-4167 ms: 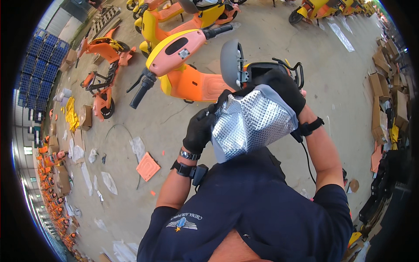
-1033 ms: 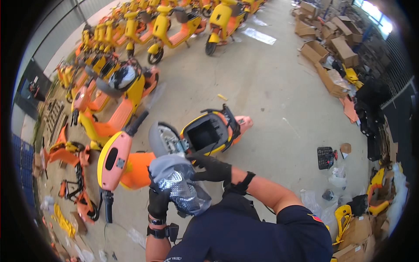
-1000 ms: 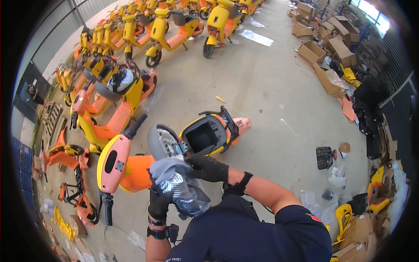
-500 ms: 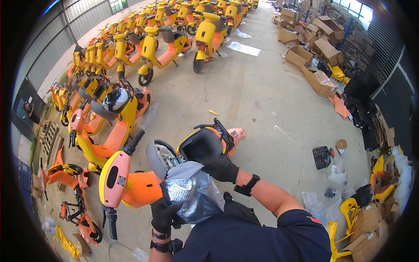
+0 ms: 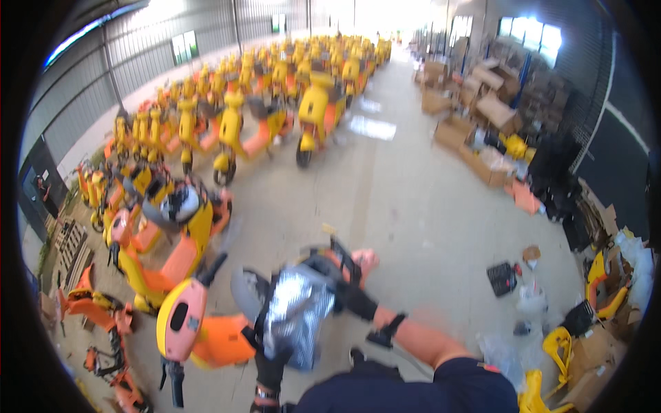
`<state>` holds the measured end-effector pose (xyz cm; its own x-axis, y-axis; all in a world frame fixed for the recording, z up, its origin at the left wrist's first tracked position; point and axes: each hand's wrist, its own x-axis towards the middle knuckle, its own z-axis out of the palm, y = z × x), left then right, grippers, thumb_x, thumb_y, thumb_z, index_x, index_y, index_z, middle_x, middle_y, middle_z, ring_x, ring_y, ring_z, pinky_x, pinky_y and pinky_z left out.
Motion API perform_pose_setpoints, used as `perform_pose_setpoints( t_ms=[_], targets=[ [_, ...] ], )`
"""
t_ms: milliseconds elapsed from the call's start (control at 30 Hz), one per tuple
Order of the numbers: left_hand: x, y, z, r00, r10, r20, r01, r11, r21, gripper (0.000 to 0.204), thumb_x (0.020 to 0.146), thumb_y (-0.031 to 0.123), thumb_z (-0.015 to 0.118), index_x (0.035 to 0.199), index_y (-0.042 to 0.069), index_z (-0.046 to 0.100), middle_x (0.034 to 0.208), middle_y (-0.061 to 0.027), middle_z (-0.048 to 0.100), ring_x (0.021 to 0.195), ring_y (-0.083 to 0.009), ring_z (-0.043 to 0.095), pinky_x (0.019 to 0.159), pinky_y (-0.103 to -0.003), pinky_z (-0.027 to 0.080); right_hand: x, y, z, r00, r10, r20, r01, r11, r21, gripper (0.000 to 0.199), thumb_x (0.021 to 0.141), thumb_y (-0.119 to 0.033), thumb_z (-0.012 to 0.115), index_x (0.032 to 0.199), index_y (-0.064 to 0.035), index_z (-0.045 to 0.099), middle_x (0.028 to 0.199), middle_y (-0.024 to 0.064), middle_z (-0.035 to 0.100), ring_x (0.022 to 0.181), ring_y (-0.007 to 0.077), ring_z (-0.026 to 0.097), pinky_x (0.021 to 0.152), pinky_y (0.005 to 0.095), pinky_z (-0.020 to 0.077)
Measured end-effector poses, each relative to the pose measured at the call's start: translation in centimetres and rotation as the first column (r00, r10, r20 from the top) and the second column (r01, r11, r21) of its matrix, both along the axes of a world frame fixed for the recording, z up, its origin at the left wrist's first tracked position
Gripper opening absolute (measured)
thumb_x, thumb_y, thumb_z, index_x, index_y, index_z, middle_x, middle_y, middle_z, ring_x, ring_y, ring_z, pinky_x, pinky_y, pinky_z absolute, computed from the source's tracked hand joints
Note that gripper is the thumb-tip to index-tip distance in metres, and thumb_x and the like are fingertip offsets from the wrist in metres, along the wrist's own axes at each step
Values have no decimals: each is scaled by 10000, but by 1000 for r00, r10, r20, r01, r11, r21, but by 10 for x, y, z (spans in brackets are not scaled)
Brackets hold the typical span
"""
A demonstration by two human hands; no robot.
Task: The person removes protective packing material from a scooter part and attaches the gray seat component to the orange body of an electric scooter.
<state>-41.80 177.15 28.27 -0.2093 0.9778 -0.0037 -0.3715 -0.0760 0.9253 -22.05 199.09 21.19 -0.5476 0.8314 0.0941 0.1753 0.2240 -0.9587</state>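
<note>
– What are the fingers doing?
– The left hand (image 5: 270,368), in a black glove, has its fingers clasped on the lower left edge of a silver bag (image 5: 297,313). The right hand (image 5: 356,301), gloved too, lies at the bag's upper right edge; blur hides its fingers, so I cannot tell how firmly they hold
– And the bag itself?
– Shiny, crinkled foil with a fine grain, roughly a rectangle, below the centre of the frame
– Which way does it point?
– Its long axis runs nearly up and down the frame, top leaning slightly right, bottom towards the lower edge
– What lies around it?
– Just beyond, a scooter (image 5: 224,339) of smooth orange, pink and yellow plastic with a rounded grey seat (image 5: 242,292); farther out, cardboard boxes (image 5: 500,113) at upper right, rows of yellow scooters (image 5: 317,107) at upper left
</note>
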Motion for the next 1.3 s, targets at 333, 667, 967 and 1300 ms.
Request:
perform_pose_setpoints(
  t_ms=[333,667,967,1300],
  targets=[
    [-30,41,4,1000,3,-20,-5,992,-127,635,612,14,778,1196,31,528,1148,-51,562,1038,-159,509,870,-301,465,16,-30,-57,908,371,193,-273,875,-400,360,901,-417,610,921,-57,615,672,12,565,562,99,525,526,235,444],
    [-38,61,7,1000,-7,1,7,992,-127,616,631,42,756,1202,30,526,1156,-55,561,1045,-168,510,877,-309,462,0,-14,-25,939,343,0,-297,813,-502,426,918,-416,604,1132,-49,637,853,18,618,736,94,587,679,243,502],
    [-33,65,10,999,-43,7,44,993,-112,599,649,67,735,1208,29,523,1164,-60,560,1052,-176,510,884,-317,458,-49,-24,1,908,417,45,-419,903,96,605,898,-328,606,1397,-67,382,1294,178,513,1195,283,494,1018,410,380],
    [-38,63,11,999,-42,33,45,996,-73,583,668,96,713,1215,28,521,1172,-64,559,1060,-185,510,891,-325,455,-68,-70,58,938,283,200,-342,666,663,952,754,-462,727,1482,-92,237,1487,245,263,1359,439,264,1098,533,239]
  ],
)
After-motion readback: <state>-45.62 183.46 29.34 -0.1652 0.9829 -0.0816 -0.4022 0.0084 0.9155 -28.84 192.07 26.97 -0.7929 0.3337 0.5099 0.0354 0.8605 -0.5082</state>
